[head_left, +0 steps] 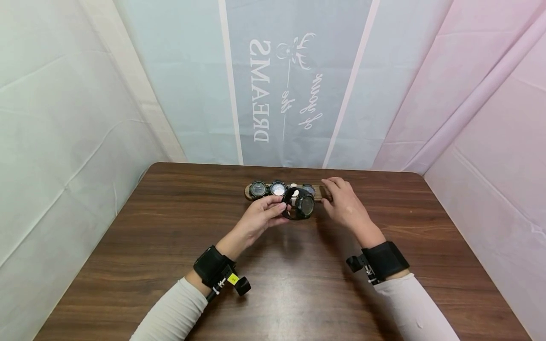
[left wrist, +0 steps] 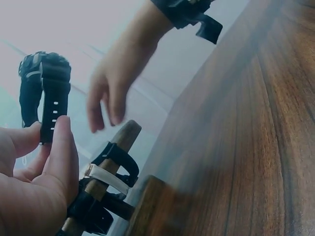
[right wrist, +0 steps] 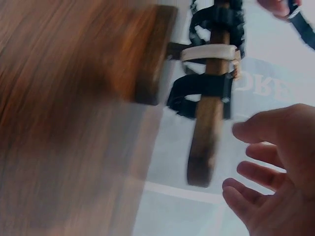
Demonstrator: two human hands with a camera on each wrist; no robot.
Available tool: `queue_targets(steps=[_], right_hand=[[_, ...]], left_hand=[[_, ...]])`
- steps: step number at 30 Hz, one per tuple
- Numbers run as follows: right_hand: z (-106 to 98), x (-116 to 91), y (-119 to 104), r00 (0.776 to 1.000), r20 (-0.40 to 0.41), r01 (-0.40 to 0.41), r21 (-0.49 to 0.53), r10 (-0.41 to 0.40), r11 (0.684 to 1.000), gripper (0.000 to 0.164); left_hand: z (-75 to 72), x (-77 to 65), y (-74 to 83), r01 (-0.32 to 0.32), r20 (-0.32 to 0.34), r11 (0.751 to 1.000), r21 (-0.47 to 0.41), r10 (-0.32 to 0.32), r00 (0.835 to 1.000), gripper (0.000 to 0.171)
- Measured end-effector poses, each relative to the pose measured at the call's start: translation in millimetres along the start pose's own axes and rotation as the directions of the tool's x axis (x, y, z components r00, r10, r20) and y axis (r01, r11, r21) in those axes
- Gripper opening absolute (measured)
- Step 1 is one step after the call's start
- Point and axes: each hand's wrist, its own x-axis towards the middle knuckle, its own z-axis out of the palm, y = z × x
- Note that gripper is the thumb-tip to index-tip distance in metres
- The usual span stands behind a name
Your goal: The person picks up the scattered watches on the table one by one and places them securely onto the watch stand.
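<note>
My left hand (head_left: 260,219) pinches a black wristwatch (head_left: 306,205) by its closed strap between thumb and fingers, in front of the wooden watch stand. In the left wrist view, the strap of this watch (left wrist: 55,101) stands upright above the fingertips. Beside the bare end of the stand's bar (right wrist: 203,142) is my right hand (right wrist: 290,162), its fingers loosely bent with nothing between them. Several watches hang along the bar, among them a white-strapped one (right wrist: 209,52) between dark ones. Part of the row is hidden behind the held watch in the head view.
The stand's wooden base (right wrist: 156,54) sits near the far edge of the brown table (head_left: 192,227). A grey-blue curtain (head_left: 294,151) with white lettering hangs just behind that edge. Pale cloth walls (head_left: 77,142) rise on both sides.
</note>
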Motion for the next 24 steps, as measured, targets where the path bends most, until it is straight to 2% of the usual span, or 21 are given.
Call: queue_targets(steps=[4, 9, 15, 19, 24], right_hand=[[-11, -3, -16, 0.992, -0.124, 0.002, 0.049, 0.004, 0.999, 0.047], [-27, -9, -45, 0.966, -0.253, 0.084, 0.151, -0.044, 0.985, 0.039], [-39, -16, -78, 0.955, -0.278, 0.156, 0.181, -0.102, 0.971, 0.039], [-39, -21, -92, 0.946, -0.291, 0.186, 0.127, -0.143, 0.974, 0.047], [-35, -23, -98, 0.942, -0.300, 0.174, 0.041, -0.154, 0.984, 0.051]], left_hand=[[-1.3, 1.7, -2.7, 0.002, -0.012, 1.000, -0.018, -0.002, 1.000, 0.036], [-2.5, 4.1, -6.0, 0.002, -0.025, 1.000, -0.022, -0.002, 1.000, 0.034], [0.7, 6.2, -7.6, 0.007, -0.025, 0.999, -0.040, -0.008, 1.000, 0.034], [3.3, 6.6, -8.3, 0.007, -0.029, 0.999, -0.049, -0.009, 1.000, 0.035], [6.2, 6.5, -10.2, 0.017, -0.030, 0.997, -0.071, -0.020, 0.999, 0.034]])
